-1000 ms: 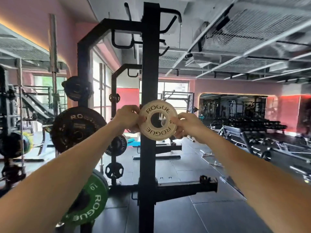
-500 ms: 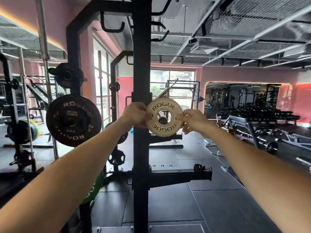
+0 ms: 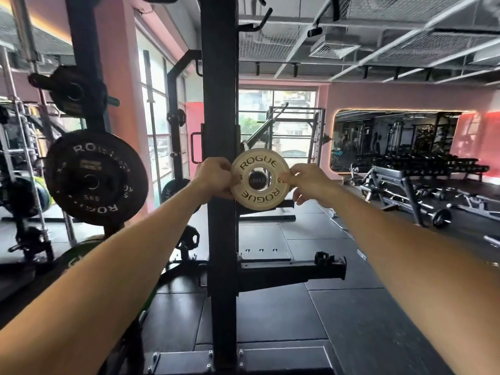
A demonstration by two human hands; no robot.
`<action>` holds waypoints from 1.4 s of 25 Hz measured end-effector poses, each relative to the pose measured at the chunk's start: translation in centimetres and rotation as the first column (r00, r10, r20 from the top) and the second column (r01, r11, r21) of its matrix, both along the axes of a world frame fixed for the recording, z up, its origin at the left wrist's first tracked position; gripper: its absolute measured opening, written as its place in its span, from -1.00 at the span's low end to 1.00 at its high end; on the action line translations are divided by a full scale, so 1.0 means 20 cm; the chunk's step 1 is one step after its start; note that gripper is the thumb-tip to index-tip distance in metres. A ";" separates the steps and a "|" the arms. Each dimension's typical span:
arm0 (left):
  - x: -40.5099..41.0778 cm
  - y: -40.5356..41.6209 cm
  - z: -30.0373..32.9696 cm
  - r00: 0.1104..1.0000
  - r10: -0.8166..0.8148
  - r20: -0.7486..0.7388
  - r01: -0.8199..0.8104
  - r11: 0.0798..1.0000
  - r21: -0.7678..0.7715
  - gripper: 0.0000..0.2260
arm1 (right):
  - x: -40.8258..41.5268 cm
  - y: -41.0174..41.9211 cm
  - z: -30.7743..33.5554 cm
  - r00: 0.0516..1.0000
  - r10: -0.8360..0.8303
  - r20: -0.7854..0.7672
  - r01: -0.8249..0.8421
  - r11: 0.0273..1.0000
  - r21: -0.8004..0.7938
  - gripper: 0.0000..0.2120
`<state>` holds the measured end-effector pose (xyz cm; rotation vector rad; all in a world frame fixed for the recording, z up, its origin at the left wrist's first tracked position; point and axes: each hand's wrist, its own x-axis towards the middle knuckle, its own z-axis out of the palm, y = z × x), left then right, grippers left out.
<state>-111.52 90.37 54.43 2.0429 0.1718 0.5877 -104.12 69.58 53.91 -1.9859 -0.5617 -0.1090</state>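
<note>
Both hands are on the small white Rogue change plate, held upright just right of the black rack upright. Left hand grips its left edge with curled fingers, right hand pinches the right edge. A black end cap shows through its hole.

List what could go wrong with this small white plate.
The left hand and right hand pinch only the rim of the white Rogue plate; it could slip and drop.
Its hole frames the peg end; a tilt might snag it there.
The left hand is right by the rack upright and might get pinched.
</note>
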 end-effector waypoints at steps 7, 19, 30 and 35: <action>0.31 0.09 -0.10 0.994 0.081 0.074 -0.088 0.991 0.097 -0.78 | 0.28 0.10 -0.08 0.999 -0.017 0.050 0.019 0.998 -0.054 -0.80; 0.83 0.26 -0.11 0.988 0.117 0.098 -0.139 0.958 0.253 -0.85 | 0.77 0.28 -0.11 0.983 -0.058 0.176 0.081 0.989 -0.124 -0.76; 1.43 0.47 -0.13 0.976 0.184 0.120 -0.210 0.939 0.273 -0.83 | 1.42 0.47 -0.13 0.982 -0.028 0.187 0.048 0.993 -0.107 -0.77; 1.75 0.56 -0.13 0.972 0.214 0.095 -0.233 0.918 0.321 -0.85 | 1.69 0.58 -0.08 0.966 -0.013 0.257 0.066 0.978 -0.197 -0.71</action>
